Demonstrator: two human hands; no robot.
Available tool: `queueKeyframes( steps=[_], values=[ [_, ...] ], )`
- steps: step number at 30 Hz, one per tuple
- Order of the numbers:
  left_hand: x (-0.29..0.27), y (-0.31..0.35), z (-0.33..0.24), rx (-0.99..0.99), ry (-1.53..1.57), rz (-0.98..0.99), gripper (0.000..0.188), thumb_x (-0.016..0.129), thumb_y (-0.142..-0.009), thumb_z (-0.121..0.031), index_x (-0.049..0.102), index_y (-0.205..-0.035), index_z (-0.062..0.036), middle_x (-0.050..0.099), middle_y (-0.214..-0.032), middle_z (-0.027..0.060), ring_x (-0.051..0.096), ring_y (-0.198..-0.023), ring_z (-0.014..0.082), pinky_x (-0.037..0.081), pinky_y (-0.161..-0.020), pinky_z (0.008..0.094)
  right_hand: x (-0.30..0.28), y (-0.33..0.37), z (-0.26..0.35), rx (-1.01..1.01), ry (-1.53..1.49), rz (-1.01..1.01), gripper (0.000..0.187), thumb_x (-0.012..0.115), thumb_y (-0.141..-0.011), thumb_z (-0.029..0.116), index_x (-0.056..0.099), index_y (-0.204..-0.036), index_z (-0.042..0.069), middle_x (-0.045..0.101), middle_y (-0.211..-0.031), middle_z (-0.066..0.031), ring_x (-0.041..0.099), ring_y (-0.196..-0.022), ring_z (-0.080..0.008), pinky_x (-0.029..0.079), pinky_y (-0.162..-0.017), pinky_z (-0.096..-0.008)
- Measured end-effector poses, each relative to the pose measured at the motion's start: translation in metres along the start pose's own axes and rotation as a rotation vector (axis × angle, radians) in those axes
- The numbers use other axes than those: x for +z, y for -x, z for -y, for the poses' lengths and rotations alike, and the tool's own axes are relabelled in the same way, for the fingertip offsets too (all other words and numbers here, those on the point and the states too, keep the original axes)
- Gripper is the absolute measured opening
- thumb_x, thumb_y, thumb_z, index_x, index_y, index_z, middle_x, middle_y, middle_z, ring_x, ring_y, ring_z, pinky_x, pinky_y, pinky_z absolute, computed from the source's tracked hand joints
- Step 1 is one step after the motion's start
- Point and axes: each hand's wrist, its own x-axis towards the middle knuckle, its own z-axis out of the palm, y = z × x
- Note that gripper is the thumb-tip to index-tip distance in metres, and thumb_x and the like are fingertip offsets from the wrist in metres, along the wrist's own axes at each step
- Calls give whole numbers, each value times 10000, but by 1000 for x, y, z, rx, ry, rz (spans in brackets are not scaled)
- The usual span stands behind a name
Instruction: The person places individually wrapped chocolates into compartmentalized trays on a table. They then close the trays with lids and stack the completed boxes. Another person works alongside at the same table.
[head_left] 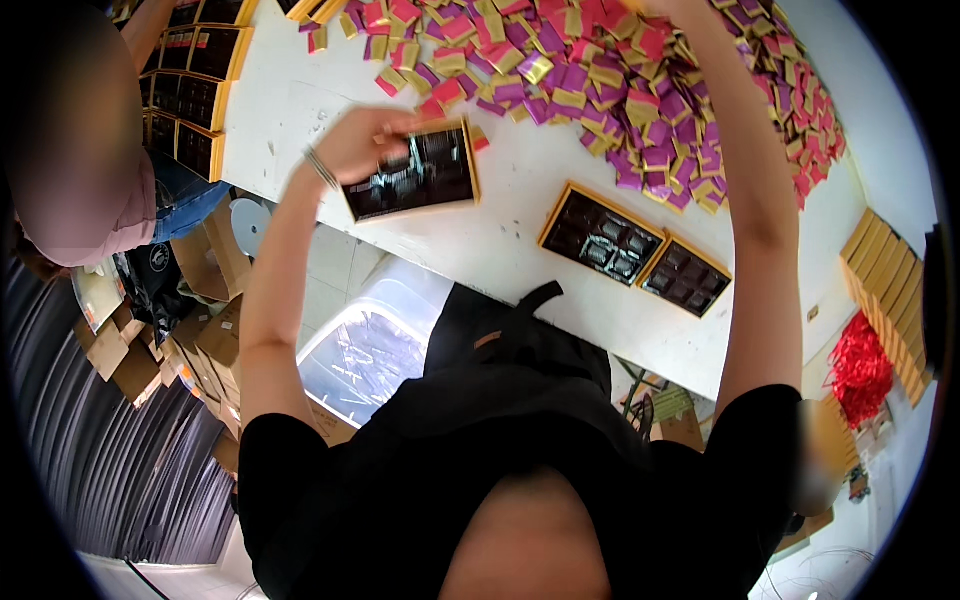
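My left hand, with a bracelet at the wrist, is over the left end of an open gold-edged box with a dark compartmented tray inside. Its fingers are smeared by motion, so whether they hold anything cannot be made out. My right arm reaches far across the table, and my right hand is at the top edge of the picture, over a heap of small wrapped pieces in pink, purple and gold. Its fingers are hidden. Two more gold-edged boxes with dark trays stand end to end near the front edge, a larger box and a smaller box.
The white table runs beneath everything. Stacked gold-edged boxes stand at the far left, beside another person in pink. Below the table edge is a clear plastic bin; cardboard boxes lie left. Red shredded filler is at right.
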Motion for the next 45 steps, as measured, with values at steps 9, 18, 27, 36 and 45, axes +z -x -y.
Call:
queueKeyframes(
  steps=[9, 18, 27, 36, 45],
  values=[
    [134, -10, 11, 541, -420, -247, 443, 597, -780, 73, 646, -1178, -115, 667, -1140, 39, 604, -1032, 274, 514, -868, 335, -68, 446, 62, 92, -360, 578, 1098, 832, -429, 241, 380, -1419, 98, 400, -1342, -200, 384, -1226, -400, 253, -1060, -567],
    [234, -7, -69, 599, -991, -175, 833, 693, -713, -571, 378, -1443, -323, 251, -1560, -31, 144, -1442, 369, 137, -955, 810, -34, 527, -16, 305, 115, 451, 1125, 823, -536, 581, 318, -1477, 228, 166, -1557, -185, 128, -1426, -431, 68, -1034, -737],
    [281, -51, -97, 748, -930, -316, 716, 594, -781, -606, 420, -1413, -317, 266, -1555, 4, 153, -1452, 345, 161, -942, 823, -52, 512, -84, 256, 179, 398, 1130, 843, -545, 504, 297, -1482, 187, 116, -1579, -174, 81, -1442, -428, 74, -1044, -718],
    [-35, -126, -75, 56, -604, -1247, 1191, 656, -693, -718, 76, -1530, -101, 15, -1536, 295, 142, -1421, 445, 208, -1001, 742, -54, 469, -42, 99, 160, 196, 946, 432, -878, 687, 126, -1518, 61, 118, -1561, -231, 114, -1434, -435, 18, -1090, -658],
    [-161, -161, -55, -53, -795, -1203, 675, 702, -753, -209, 435, -1361, -333, 370, -1429, 114, 346, -1316, 384, 549, -858, 442, 47, 130, 83, 281, -1141, -111, 930, 714, -815, 144, 102, -1505, 20, 222, -1535, -202, 315, -1379, -340, 348, -1069, -443]
  ],
)
